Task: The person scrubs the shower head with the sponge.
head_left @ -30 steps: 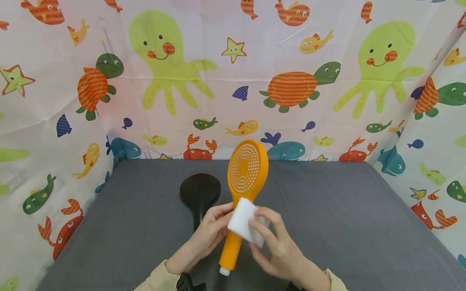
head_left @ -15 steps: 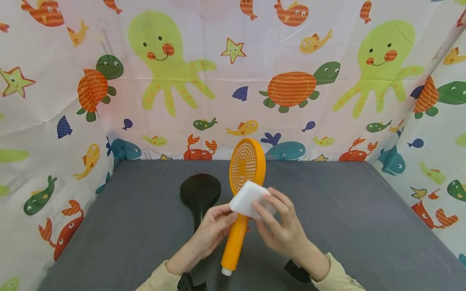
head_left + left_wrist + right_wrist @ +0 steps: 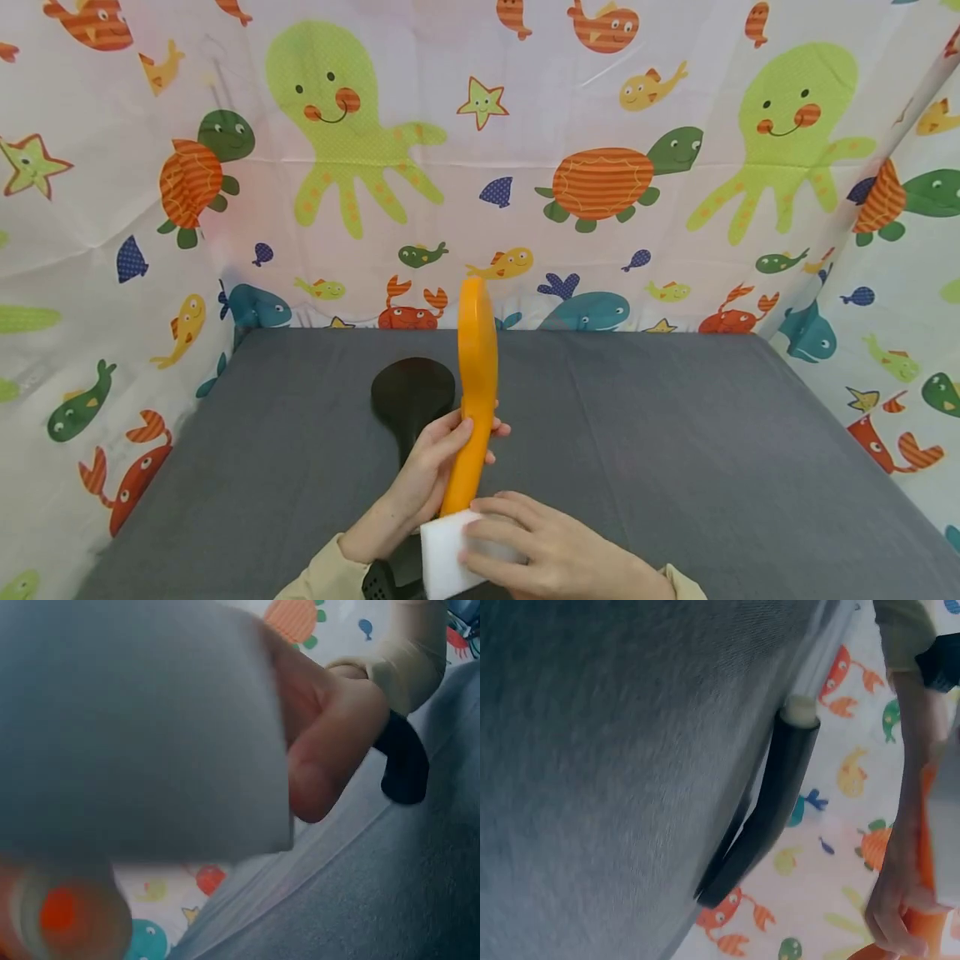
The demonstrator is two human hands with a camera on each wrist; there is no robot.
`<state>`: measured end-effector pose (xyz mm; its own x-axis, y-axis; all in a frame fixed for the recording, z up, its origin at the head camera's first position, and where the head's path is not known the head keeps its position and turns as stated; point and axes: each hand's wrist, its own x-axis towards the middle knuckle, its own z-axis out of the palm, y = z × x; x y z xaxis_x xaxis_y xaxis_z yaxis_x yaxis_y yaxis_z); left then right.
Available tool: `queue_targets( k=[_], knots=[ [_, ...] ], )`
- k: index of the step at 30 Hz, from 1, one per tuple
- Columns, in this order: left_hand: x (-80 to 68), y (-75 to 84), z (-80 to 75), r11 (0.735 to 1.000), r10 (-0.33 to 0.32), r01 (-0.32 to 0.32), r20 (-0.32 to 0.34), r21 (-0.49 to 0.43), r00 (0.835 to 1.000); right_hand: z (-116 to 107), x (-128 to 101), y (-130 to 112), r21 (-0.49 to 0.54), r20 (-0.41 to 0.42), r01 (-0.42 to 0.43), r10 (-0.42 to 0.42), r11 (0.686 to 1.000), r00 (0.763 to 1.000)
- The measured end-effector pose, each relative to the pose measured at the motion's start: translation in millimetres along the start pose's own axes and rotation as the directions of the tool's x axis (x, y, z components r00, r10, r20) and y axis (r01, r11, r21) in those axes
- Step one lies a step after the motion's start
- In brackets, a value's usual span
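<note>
In the head view my left hand [image 3: 429, 468] grips the orange shower head [image 3: 477, 358] around its handle just below the head. The shower head stands nearly upright, turned edge-on, so its nozzle face is hidden. My right hand [image 3: 551, 546] holds a white sponge block [image 3: 442, 554] against the lower end of the handle, which the sponge covers. The sponge [image 3: 135, 735] looms large and blurred in the left wrist view, with the right hand's thumb [image 3: 319, 780] at its edge. My left hand [image 3: 891, 915] on the orange handle [image 3: 926, 930] shows in the right wrist view.
A black shower head [image 3: 412, 396] lies on the grey cloth-covered table [image 3: 675, 450], left of the orange one, its handle partly behind my left hand. A white curtain [image 3: 480, 58] printed with sea animals stands along the back and both sides.
The sponge and right hand first rose toward the head, then slid down to the handle's lower end. The orange shower head has turned from showing its nozzles to edge-on.
</note>
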<state>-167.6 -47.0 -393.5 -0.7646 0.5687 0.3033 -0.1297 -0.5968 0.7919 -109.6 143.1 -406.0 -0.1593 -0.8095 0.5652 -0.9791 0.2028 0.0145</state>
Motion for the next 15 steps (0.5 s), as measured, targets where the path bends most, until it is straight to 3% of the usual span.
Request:
queue_targets(
  k=[3, 6, 9, 12, 14, 15],
  knots=[
    [-0.5, 0.0, 0.1, 1.000, -0.020, 0.020, 0.017, 0.002, 1.000, -2, 4, 10, -0.078, -0.065, 0.083, -0.088, 0.993, 0.994],
    [-3.5, -1.1, 0.1, 0.998, -0.037, 0.036, 0.027, 0.046, 0.999, -7, 11, 25, -0.205, -0.229, 0.071, -0.118, 0.976, 0.966],
    [-4.9, -3.3, 1.1, 0.994, -0.043, 0.038, 0.046, 0.107, 0.998, -15, 19, 38, -0.247, -0.386, -0.072, -0.029, 0.966, 0.922],
    [-4.5, -4.2, 2.9, 0.989, -0.056, 0.044, 0.078, 0.143, 0.995, -21, 24, 44, -0.187, -0.479, -0.218, 0.105, 0.958, 0.872],
    [-4.2, -4.0, 3.5, 0.988, -0.055, 0.039, 0.106, 0.151, 0.993, -22, 24, 42, -0.158, -0.495, -0.250, 0.142, 0.955, 0.857],
    [-4.1, -3.4, 3.6, 0.988, -0.048, 0.030, 0.113, 0.152, 0.992, -21, 23, 40, -0.156, -0.489, -0.236, 0.132, 0.959, 0.862]
  ],
)
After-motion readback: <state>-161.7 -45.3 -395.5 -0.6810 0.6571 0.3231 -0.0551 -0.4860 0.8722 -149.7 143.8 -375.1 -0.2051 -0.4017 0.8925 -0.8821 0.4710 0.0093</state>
